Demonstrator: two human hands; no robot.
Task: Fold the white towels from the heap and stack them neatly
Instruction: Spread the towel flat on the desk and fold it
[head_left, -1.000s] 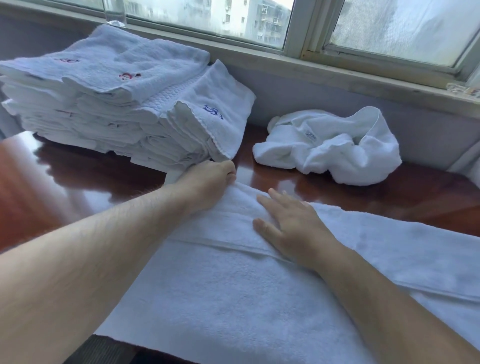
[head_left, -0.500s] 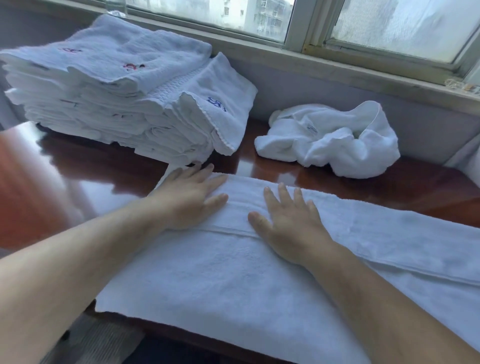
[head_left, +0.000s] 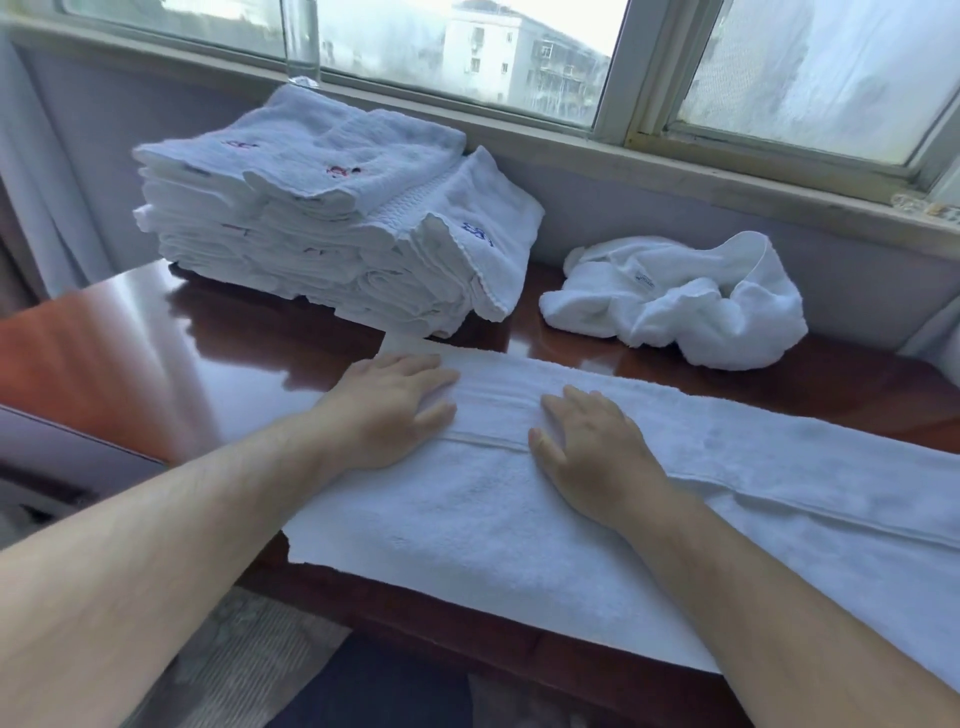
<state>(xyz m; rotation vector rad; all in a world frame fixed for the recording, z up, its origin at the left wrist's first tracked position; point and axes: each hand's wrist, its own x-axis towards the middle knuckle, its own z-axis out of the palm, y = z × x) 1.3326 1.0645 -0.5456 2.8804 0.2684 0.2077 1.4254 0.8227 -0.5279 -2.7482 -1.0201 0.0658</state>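
White towel (head_left: 519, 525) under both hands | left hand (head_left: 389, 410) now uncurled, flat beside right hand (head_left: 592, 447), both wide | fold seems set

table (head_left: 156, 353): glossy red-brown wood | window (head_left: 810, 73): behind table | glass (head_left: 301, 47): on sill (head_left: 675, 171)

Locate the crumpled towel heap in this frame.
In the head view the heap lies far right on the table, under the windowsill, right of the folded stack and beyond the right hand.
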